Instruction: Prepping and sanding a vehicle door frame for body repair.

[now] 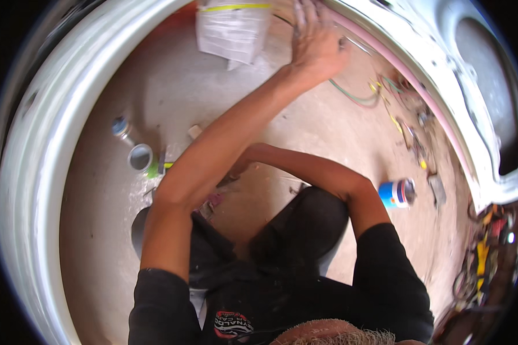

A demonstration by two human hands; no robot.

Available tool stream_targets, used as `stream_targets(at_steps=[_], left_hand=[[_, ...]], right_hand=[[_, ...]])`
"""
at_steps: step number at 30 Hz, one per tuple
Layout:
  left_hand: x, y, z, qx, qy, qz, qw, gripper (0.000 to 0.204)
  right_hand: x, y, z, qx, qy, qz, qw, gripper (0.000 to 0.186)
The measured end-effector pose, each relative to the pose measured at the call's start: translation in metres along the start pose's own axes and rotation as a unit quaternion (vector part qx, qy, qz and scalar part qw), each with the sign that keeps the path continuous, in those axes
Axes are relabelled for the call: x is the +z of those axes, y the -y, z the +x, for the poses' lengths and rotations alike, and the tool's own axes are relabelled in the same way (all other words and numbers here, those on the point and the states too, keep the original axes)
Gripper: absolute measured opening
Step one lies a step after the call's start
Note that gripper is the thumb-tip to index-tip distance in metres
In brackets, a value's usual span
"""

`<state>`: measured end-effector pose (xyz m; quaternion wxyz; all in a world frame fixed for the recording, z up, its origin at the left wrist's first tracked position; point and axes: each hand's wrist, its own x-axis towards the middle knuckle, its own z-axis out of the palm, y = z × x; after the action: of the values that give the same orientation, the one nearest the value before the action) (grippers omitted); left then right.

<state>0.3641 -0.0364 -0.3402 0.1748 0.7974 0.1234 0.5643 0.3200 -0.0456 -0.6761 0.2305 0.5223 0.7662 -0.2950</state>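
Note:
My left hand (315, 40) reaches far forward, its fingers stretched out and somewhat blurred, against or close to the inner edge of a pale curved car body panel (397, 40). Whether the fingertips touch the panel, I cannot tell. My right hand (242, 164) is bent inward over my lap. My left forearm crosses over it and hides most of its fingers. Left of my outstretched hand is a white plastic-wrapped package (233, 31) with a yellow strip. A thin metal rod (360, 46) shows just right of that hand.
On the floor to the left stand an open can (140, 157) and a blue-capped bottle (121, 127). A blue and white can (396, 194) lies right. Hoses (357, 99) and scattered tools (411, 141) line the right side. A pale curved frame (37, 190) bounds the left.

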Motion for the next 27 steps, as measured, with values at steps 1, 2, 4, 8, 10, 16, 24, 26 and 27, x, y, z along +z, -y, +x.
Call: stream_targets(at_steps=[1,2,4,8,10,16,24,26,27], left_hand=[[-0.004,-0.004,-0.01,0.013,-0.018,-0.056,0.998,0.093],[-0.011,-0.016,-0.014,0.025,0.019,-0.048,0.998,0.094],[-0.016,-0.035,-0.022,0.046,0.07,-0.034,0.996,0.099],[-0.014,-0.07,-0.039,0.108,0.155,-0.054,0.98,0.106],[-0.007,-0.069,-0.042,0.138,0.167,-0.085,0.973,0.108],[-0.003,0.001,-0.028,0.248,0.104,0.034,0.963,0.09],[-0.05,0.116,-0.01,0.177,0.02,0.151,0.972,0.088],[-0.05,0.131,-0.01,0.088,0.005,0.156,0.984,0.087],[-0.054,0.143,-0.012,-0.004,-0.012,0.163,0.987,0.087]], right_hand=[[-0.016,0.017,-0.001,0.063,0.09,0.005,0.994,0.049],[-0.024,0.021,-0.005,0.088,0.086,0.032,0.992,0.049],[-0.04,0.031,-0.014,0.103,0.071,0.065,0.99,0.05],[-0.05,0.037,-0.028,0.1,0.04,0.101,0.989,0.052],[-0.047,0.038,-0.039,0.084,0.027,0.103,0.991,0.052],[-0.056,0.041,-0.043,0.077,0.139,0.069,0.985,0.057],[-0.045,0.036,-0.061,0.085,0.073,0.087,0.99,0.045],[-0.044,0.034,-0.058,0.081,0.07,0.088,0.99,0.044],[-0.046,0.038,-0.053,0.079,0.075,0.076,0.991,0.048]])
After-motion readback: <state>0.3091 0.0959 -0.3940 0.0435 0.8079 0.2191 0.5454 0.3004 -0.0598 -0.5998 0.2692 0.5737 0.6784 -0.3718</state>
